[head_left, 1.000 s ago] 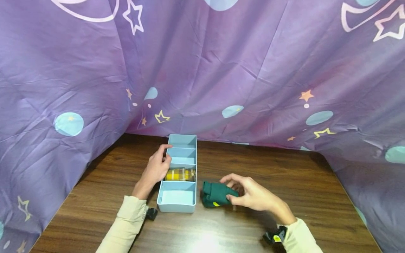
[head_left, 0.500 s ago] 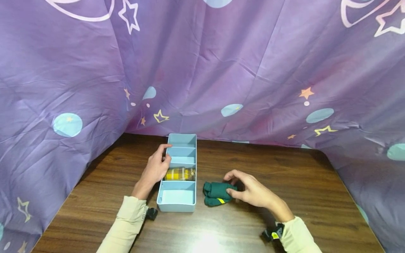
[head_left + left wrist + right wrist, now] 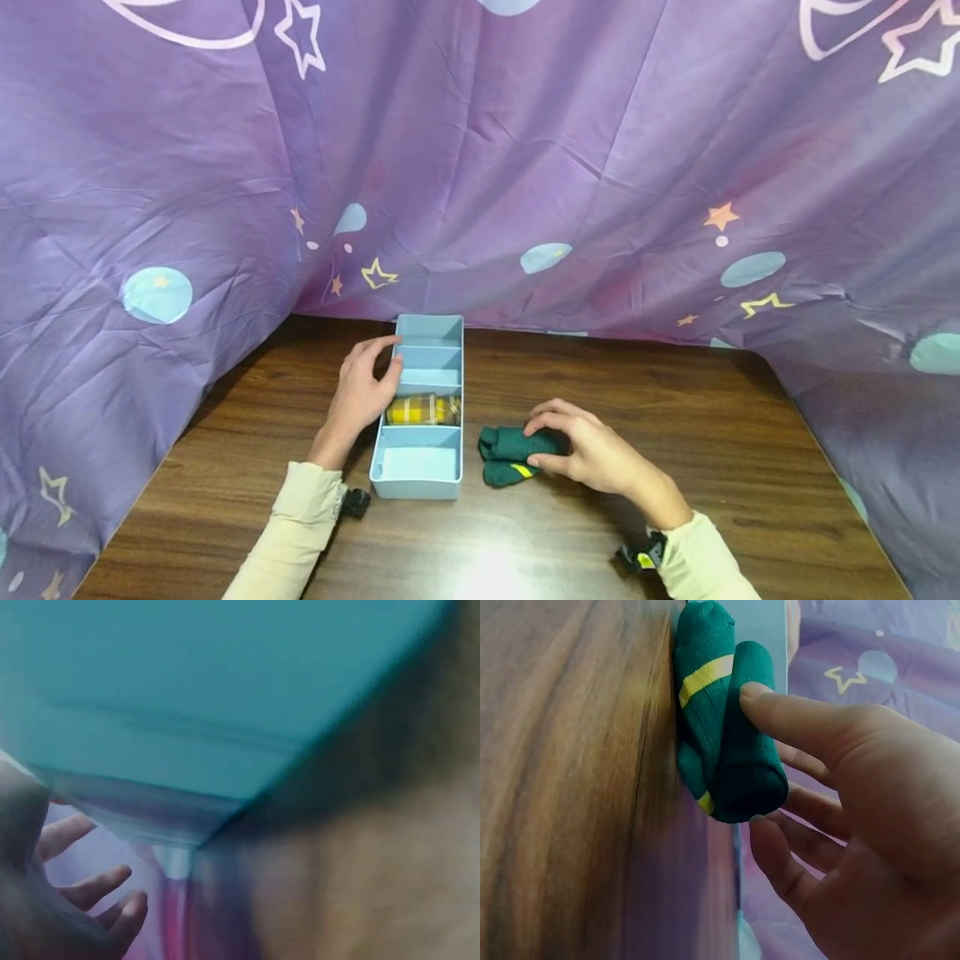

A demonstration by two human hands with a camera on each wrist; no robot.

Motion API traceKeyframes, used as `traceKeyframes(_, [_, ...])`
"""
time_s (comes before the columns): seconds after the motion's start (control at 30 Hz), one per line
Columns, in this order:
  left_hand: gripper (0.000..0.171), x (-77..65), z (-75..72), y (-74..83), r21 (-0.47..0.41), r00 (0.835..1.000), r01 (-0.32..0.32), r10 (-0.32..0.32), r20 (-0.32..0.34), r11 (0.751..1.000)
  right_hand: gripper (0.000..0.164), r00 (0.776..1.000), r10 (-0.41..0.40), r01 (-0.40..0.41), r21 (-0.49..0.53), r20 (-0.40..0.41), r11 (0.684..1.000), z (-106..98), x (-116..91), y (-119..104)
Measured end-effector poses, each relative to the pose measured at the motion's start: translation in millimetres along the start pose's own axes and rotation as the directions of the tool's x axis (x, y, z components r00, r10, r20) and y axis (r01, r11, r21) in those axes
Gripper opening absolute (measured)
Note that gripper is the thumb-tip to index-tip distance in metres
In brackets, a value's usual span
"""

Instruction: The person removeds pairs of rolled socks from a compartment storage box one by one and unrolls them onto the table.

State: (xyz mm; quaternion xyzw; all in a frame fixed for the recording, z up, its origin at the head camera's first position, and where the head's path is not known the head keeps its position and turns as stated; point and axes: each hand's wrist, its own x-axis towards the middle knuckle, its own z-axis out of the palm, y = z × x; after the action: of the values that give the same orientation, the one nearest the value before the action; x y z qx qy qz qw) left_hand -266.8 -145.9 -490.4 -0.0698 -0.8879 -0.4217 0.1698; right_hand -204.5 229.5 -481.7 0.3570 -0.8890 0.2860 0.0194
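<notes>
A pair of dark green socks [image 3: 513, 446], rolled up and marked with a yellow stripe, lies on the table right of the box. My right hand [image 3: 600, 454] holds the right end of the roll, thumb on the near side, fingers on the far side. In the right wrist view, the thumb rests on the sock roll [image 3: 746, 735]. A long light blue box [image 3: 416, 492] with several compartments stands left of the socks. My left hand [image 3: 360, 392] touches its left rim with thumb and forefinger. In the left wrist view, loosely bent fingers [image 3: 97, 889] show beside the blurred box wall [image 3: 225, 690].
A rolled yellow and brown plaid cloth item [image 3: 423, 409] lies in the second compartment from the front. Purple curtain [image 3: 480, 167] with stars and moons hangs behind and beside the brown wooden table [image 3: 637, 375].
My right hand drew back slightly from the socks, then came back onto them; they turned a little, showing more yellow stripe. My left hand shifted slightly on the box rim.
</notes>
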Motion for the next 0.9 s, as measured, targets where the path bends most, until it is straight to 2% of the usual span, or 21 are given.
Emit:
traceKeyframes(0.1, [0.036, 0.8, -8.6, 13.2, 0.009, 0.997, -0.063, 0.063, -0.038, 0.998, 0.029, 1.0, 0.02, -0.02, -0.005, 0.006, 1.0, 0, 0, -1])
traceKeyframes(0.17, [0.033, -0.3, -14.5, 29.4, 0.016, 0.992, -0.118, 0.118, -0.039, 0.993, 0.028, 1.0, 0.029, -0.029, -0.01, 0.006, 1.0, 0, -1, -1])
traceKeyframes(0.23, [0.029, -4.5, -18.7, 50.1, 0.023, 0.983, -0.185, 0.185, -0.007, 0.983, 0.028, 0.999, 0.037, -0.037, -0.015, 0.004, 0.999, -1, -1, -1])
traceKeyframes(0.3, [0.026, -12.3, -20.1, 72.9, 0.028, 0.962, -0.268, 0.266, 0.065, 0.963, 0.028, 0.999, 0.043, -0.043, -0.023, -0.002, 0.999, -1, -1, 0])
traceKeyframes(0.37, [0.023, -22.5, -18.7, 94.9, 0.026, 0.924, -0.35, 0.341, 0.173, 0.936, 0.028, 0.999, 0.043, -0.043, -0.034, -0.008, 0.998, -1, -1, 0])
traceKeyframes(0.4, [0.023, -28.3, -16.6, 104.3, 0.02, 0.897, -0.391, 0.377, 0.232, 0.92, 0.028, 0.999, 0.042, -0.043, -0.037, -0.011, 0.998, 0, -1, 1])
traceKeyframes(0.5, [0.022, -46.5, -8.8, 127.2, -0.007, 0.801, -0.481, 0.442, 0.404, 0.877, 0.026, 0.999, 0.037, -0.037, -0.047, -0.015, 0.998, 0, 0, 1])
traceKeyframes(0.6, [0.02, -63.6, 0.8, 141.1, -0.03, 0.698, -0.53, 0.457, 0.551, 0.847, 0.025, 0.999, 0.042, -0.042, -0.047, -0.001, 0.998, 1, 1, 2])
traceKeyframes(0.67, [0.018, -74.3, 8.4, 146.8, -0.007, 0.641, -0.563, 0.441, 0.628, 0.827, 0.024, 0.999, 0.051, -0.051, -0.055, 0.011, 0.997, 1, 0, 3])
traceKeyframes(0.73, [0.02, -84.8, 16.9, 150.5, 0.044, 0.605, -0.6, 0.418, 0.678, 0.799, 0.025, 0.998, 0.064, -0.063, -0.06, 0.02, 0.996, 2, 0, 3])
traceKeyframes(0.8, [0.023, -94.0, 25.6, 152.8, 0.094, 0.584, -0.623, 0.382, 0.717, 0.777, 0.026, 0.997, 0.078, -0.076, -0.067, 0.025, 0.995, 2, 0, 3])
traceKeyframes(0.87, [0.03, -102.9, 34.9, 153.0, 0.144, 0.584, -0.622, 0.333, 0.74, 0.769, 0.026, 0.995, 0.094, -0.092, -0.074, 0.023, 0.993, 3, -1, 4])
traceKeyframes(0.9, [0.036, -107.0, 38.8, 153.4, 0.163, 0.588, -0.607, 0.301, 0.751, 0.778, 0.027, 0.995, 0.098, -0.096, -0.076, 0.018, 0.992, 3, -1, 4])
